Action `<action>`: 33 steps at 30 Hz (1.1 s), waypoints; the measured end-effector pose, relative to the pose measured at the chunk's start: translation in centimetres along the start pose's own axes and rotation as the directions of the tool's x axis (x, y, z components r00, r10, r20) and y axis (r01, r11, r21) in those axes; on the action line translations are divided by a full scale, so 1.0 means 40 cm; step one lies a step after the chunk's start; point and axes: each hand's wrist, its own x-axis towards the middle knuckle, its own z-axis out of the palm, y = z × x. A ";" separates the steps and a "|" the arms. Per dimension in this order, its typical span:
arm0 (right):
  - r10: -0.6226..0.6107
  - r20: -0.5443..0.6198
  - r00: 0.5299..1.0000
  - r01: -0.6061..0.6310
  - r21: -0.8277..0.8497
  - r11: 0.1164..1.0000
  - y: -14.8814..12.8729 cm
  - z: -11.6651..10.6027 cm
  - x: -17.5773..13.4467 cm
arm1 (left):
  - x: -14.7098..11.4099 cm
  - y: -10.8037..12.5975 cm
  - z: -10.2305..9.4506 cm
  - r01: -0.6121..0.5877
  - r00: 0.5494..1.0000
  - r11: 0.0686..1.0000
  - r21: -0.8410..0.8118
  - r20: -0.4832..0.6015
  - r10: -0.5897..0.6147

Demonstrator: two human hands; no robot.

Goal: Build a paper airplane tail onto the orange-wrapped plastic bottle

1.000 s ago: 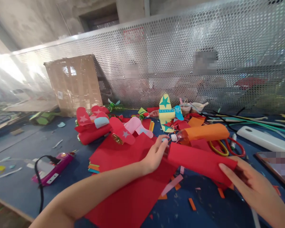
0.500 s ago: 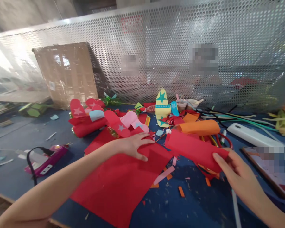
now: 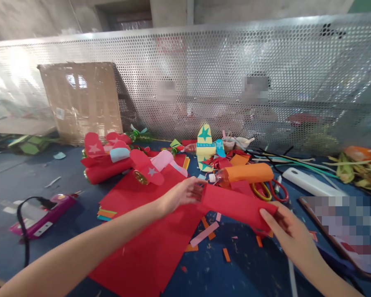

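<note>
A folded or loosely rolled piece of red paper [image 3: 235, 206] is held above the table between my hands. My right hand [image 3: 287, 229] pinches its right end, thumb on top and fingers underneath. At the opposite end, my left hand [image 3: 182, 193] has its fingers closed around the edge, their tips partly hidden. Larger red paper sheets [image 3: 142, 235] lie under my left forearm, with other colours showing at the stack's edge. Just behind the held paper is a bottle wrapped in orange paper [image 3: 250, 172], with scissors [image 3: 261, 192] close by.
Paper-covered bottle planes, one red [image 3: 108, 169] and one yellow [image 3: 205, 148], stand at the back. A purple power strip [image 3: 45, 218] lies left; a white tool [image 3: 309, 181] and a tablet-like device [image 3: 336, 239] lie right. A cardboard panel [image 3: 83, 103] leans against the perforated metal screen [image 3: 216, 53].
My left hand has lifted off the red sheets and moved right to the near end of the red paper. My right hand still holds the other end. The view has shifted slightly.
</note>
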 end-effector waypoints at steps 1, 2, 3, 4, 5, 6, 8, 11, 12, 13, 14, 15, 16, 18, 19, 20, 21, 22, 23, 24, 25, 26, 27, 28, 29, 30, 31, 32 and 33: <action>-0.005 0.009 1.000 0.005 0.010 1.000 -0.001 0.002 -0.003 | -0.004 0.001 0.022 0.078 0.997 0.973 -0.218 0.033 -0.073; -0.009 0.010 1.000 0.009 0.014 1.000 -0.003 0.004 -0.005 | -0.010 -0.001 0.043 0.135 0.990 0.913 -0.385 0.086 -0.111; -0.011 0.001 1.000 0.010 0.016 1.000 -0.006 0.006 -0.008 | -0.016 -0.006 0.061 0.147 0.988 0.866 -0.478 0.107 -0.109; -0.011 -0.017 1.000 0.011 0.021 1.000 -0.009 0.009 -0.010 | -0.022 -0.012 0.077 0.139 0.990 0.841 -0.523 0.097 -0.103; -0.011 -0.042 0.999 0.012 0.030 0.999 -0.013 0.013 -0.011 | -0.027 -0.020 0.090 0.129 0.992 0.833 -0.539 0.070 -0.108; -0.009 -0.066 0.998 0.012 0.040 0.999 -0.017 0.016 -0.013 | -0.031 -0.029 0.101 0.100 0.994 0.826 -0.554 0.022 -0.106; 0.000 -0.107 0.994 0.005 0.048 0.999 -0.022 0.024 -0.016 | -0.034 -0.045 0.113 0.075 0.992 0.816 -0.573 -0.041 -0.120; 0.009 -0.146 0.989 -0.003 0.042 0.999 -0.021 0.032 -0.018 | -0.031 -0.061 0.117 0.053 0.988 0.787 -0.615 -0.080 -0.129; 0.014 -0.156 0.988 -0.007 0.046 0.999 -0.017 0.032 -0.018 | -0.029 -0.063 0.117 0.048 0.988 0.780 -0.624 -0.086 -0.130; 0.017 -0.162 0.987 -0.009 0.048 0.999 -0.013 0.030 -0.018 | -0.028 -0.064 0.117 0.048 0.987 0.780 -0.624 -0.091 -0.135; 0.016 -0.158 0.987 -0.009 0.043 0.999 -0.007 0.027 -0.017 | -0.027 -0.063 0.117 0.050 0.986 0.783 -0.620 -0.096 -0.139; 0.009 -0.145 0.989 -0.006 0.027 1.000 -0.001 0.023 -0.016 | -0.028 -0.061 0.117 0.047 0.985 0.788 -0.614 -0.101 -0.138; -0.001 -0.127 0.992 0.002 0.003 1.000 0.004 0.018 -0.015 | -0.029 -0.059 0.117 0.042 0.986 0.794 -0.606 -0.102 -0.130; -0.035 -0.089 0.995 0.030 -0.055 0.998 0.010 0.009 -0.012 | -0.033 -0.052 0.117 0.021 0.991 0.804 -0.594 -0.097 -0.097; -0.055 -0.083 0.995 0.048 -0.077 0.996 0.012 0.005 -0.011 | -0.035 -0.049 0.117 0.014 0.993 0.806 -0.591 -0.088 -0.082; -0.072 -0.083 0.994 0.064 -0.094 0.994 0.011 0.002 -0.010 | -0.037 -0.046 0.117 0.013 0.994 0.808 -0.588 -0.082 -0.076; -0.086 -0.087 0.992 0.077 -0.104 0.992 0.010 0.000 -0.010 | -0.038 -0.044 0.116 0.019 0.994 0.810 -0.586 -0.077 -0.079; -0.098 -0.092 0.991 0.088 -0.110 0.990 0.008 -0.001 -0.010 | -0.039 -0.043 0.116 0.025 0.993 0.811 -0.585 -0.076 -0.086; -0.108 -0.096 0.990 0.097 -0.109 0.989 0.007 -0.001 -0.010 | -0.039 -0.043 0.115 0.030 0.993 0.811 -0.585 -0.076 -0.092; -0.113 -0.098 0.989 0.103 -0.107 0.989 0.005 0.000 -0.011 | -0.038 -0.044 0.115 0.033 0.993 0.808 -0.588 -0.076 -0.095; -0.118 -0.100 0.988 0.107 -0.103 0.989 0.004 0.002 -0.011 | -0.037 -0.045 0.115 0.030 0.993 0.803 -0.595 -0.076 -0.094; -0.120 -0.104 0.987 0.111 -0.094 0.989 0.004 0.003 -0.011 | -0.035 -0.047 0.116 0.020 0.993 0.796 -0.605 -0.080 -0.086; -0.116 -0.111 0.987 0.107 -0.082 0.991 0.004 0.005 -0.012 | -0.033 -0.048 0.117 0.005 0.993 0.786 -0.618 -0.089 -0.076; -0.103 -0.117 0.988 0.095 -0.069 0.993 0.006 0.007 -0.012 | -0.032 -0.050 0.118 -0.016 0.993 0.777 -0.629 -0.103 -0.064; -0.087 -0.122 0.989 0.081 -0.059 0.995 0.008 0.008 -0.012 | -0.031 -0.051 0.120 -0.035 0.992 0.768 -0.639 -0.116 -0.052; -0.079 -0.124 0.989 0.073 -0.051 0.996 0.010 0.008 -0.012 | -0.031 -0.052 0.121 -0.047 0.992 0.763 -0.645 -0.120 -0.041; -0.082 -0.122 0.989 0.076 -0.050 0.996 0.014 0.008 -0.013 | -0.031 -0.053 0.122 -0.052 0.993 0.761 -0.647 -0.116 -0.030; -0.098 -0.117 0.988 0.091 -0.061 0.994 0.017 0.007 -0.013 | -0.031 -0.054 0.123 -0.052 0.994 0.760 -0.648 -0.105 -0.023; -0.128 -0.109 0.986 0.119 -0.086 0.989 0.021 0.006 -0.013 | -0.032 -0.055 0.123 -0.046 0.996 0.761 -0.647 -0.093 -0.018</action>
